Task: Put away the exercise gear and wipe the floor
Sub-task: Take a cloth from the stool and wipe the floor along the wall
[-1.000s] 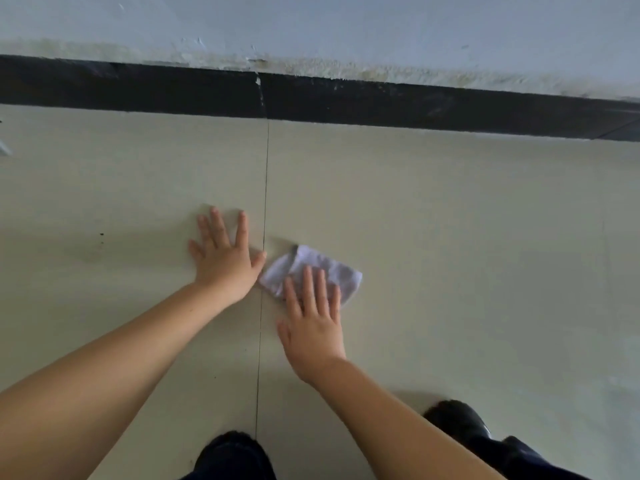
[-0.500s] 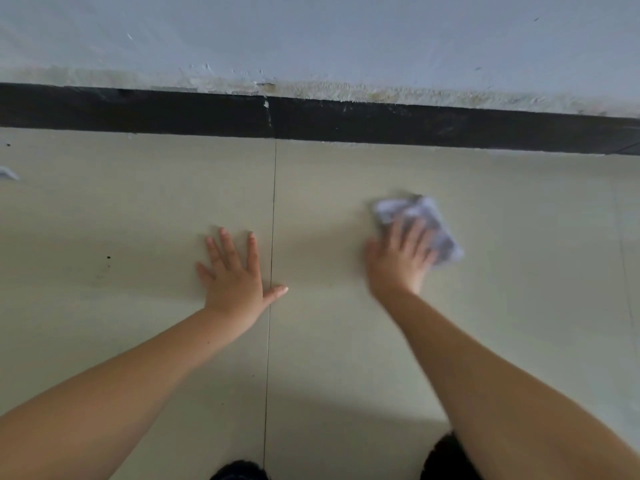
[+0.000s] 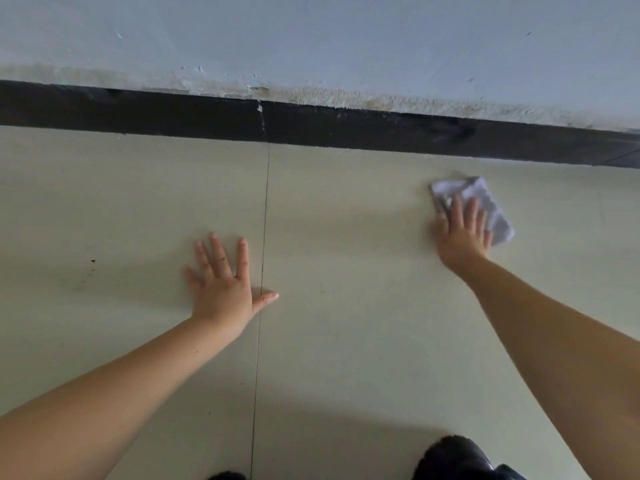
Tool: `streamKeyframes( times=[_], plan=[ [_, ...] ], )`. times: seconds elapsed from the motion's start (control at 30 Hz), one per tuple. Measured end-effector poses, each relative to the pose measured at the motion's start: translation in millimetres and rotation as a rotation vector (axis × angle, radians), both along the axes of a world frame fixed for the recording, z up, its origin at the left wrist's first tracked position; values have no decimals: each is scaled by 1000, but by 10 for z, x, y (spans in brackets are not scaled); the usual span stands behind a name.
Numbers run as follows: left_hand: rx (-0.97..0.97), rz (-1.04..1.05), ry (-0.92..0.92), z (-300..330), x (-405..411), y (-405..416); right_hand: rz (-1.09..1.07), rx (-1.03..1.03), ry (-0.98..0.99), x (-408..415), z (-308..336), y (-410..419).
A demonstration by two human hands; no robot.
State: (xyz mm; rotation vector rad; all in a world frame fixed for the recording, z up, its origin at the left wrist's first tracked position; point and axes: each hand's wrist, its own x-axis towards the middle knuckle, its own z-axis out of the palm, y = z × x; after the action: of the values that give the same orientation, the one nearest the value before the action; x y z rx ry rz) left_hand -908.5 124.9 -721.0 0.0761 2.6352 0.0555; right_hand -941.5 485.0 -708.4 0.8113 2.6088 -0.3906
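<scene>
A small pale grey cloth (image 3: 491, 209) lies flat on the cream tiled floor (image 3: 346, 271), far right, close to the black skirting. My right hand (image 3: 460, 233) presses down on the cloth's near left part with fingers spread flat over it. My left hand (image 3: 221, 282) rests palm down on the floor left of centre, fingers spread, thumb across the tile joint, holding nothing. No exercise gear is in view.
A black skirting board (image 3: 346, 129) runs along the base of the pale wall (image 3: 311, 39), just beyond the cloth. A thin tile joint (image 3: 263, 237) runs from skirting toward me. Small dark specks (image 3: 92, 261) mark the left tile. My dark-clad knees (image 3: 453, 455) show at the bottom edge.
My right hand has slid the cloth from beside my left hand far to the right and toward the skirting. My left hand has stayed planted.
</scene>
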Motion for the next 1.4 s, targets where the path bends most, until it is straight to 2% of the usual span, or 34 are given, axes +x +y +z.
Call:
streamKeyframes(
  times=[0.1, 0.17, 0.27, 0.4, 0.47, 0.53, 0.57, 0.63, 0.67, 0.73, 0.8, 0.83, 0.9, 1.0, 1.07, 1.13, 1.17, 1.23, 1.4],
  plan=[
    [-5, 15, -14, -15, -7, 6, -351, 28, -81, 192, 100, 433],
    [-18, -2, -14, -12, -16, 12, -358, 41, -32, 195, 44, 104],
    [-14, -11, -21, 5, -22, 13, -6, -1, 38, 413, -90, -925],
    [10, 11, -25, 11, -25, 20, 414, -39, 112, 1112, -91, -2244],
    [-21, 3, -45, 23, -35, 15, 567, -115, 92, 1216, -45, -2288],
    [-27, 3, -64, 32, -53, 10, 627, -93, 113, 1211, -146, -1861],
    [-26, 9, -75, 49, -61, 14, 551, -64, 125, 1240, -184, -1536],
    [-32, 7, -98, 59, -70, 22, 255, 95, 145, 1348, -203, -709],
    [-35, 3, -98, 63, -72, 24, 86, 115, 72, 1436, -143, -296],
    [-41, -1, -98, 72, -70, 28, -273, 22, -66, 1618, 49, 272],
    [-50, 5, -98, 94, -76, 37, -522, -1, -114, 1667, 106, 287],
    [-49, 11, -101, 108, -82, 48, -522, 13, -114, 1636, 66, 72],
    [-42, 31, -111, 135, -101, 62, -303, 106, 9, 1615, -74, -633],
    [-39, 42, -126, 165, -124, 51, 168, 88, 128, 1780, -182, -2001],
    [-28, 47, -128, 183, -135, 35, 410, -65, 111, 1899, -50, -2686],
    [-18, 48, -144, 191, -142, 19, 659, -159, 11, 1879, 63, -2905],
    [-15, 46, -146, 193, -143, 9, 718, -202, -20, 1860, 54, -2821],
    [-12, 38, -135, 194, -129, -7, 692, -123, 84, 1914, -50, -2390],
    [-24, 26, -111, 182, -124, -2, 122, 79, -57, 2005, -61, -372]
  ],
)
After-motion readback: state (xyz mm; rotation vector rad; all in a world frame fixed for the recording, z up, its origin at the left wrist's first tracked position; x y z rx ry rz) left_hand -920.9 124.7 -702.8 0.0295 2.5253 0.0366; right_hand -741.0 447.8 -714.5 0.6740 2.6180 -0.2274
